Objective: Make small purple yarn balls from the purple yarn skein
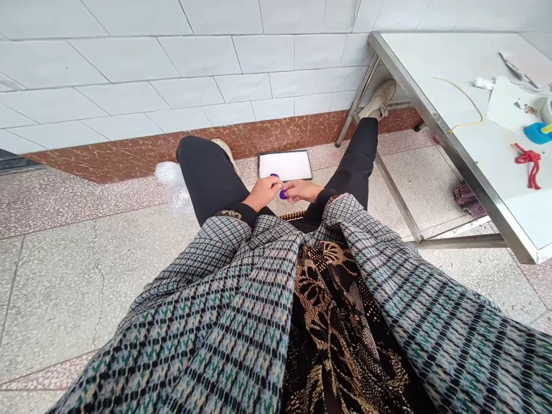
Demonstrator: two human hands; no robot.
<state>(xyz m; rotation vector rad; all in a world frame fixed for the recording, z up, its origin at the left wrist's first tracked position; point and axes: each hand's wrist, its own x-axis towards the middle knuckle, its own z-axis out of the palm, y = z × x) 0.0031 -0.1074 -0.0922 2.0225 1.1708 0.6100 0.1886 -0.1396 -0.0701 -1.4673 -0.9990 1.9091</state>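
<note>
I sit with my legs stretched toward a tiled wall. My left hand (264, 191) and my right hand (303, 190) meet between my knees, both pinched on a small purple piece (282, 194). A second bit of purple (274, 175) shows just above my left hand, over a white tray (297, 165) that lies on the floor between my feet. What the purple things are is too small to tell.
A steel-framed white table (435, 75) stands at the right, bearing a yellow cord (468, 100), a red cord (531, 163), a blue object (536, 133) and paper scraps. A clear plastic bag (172, 181) lies by my left leg. A dark cloth (466, 195) lies under the table.
</note>
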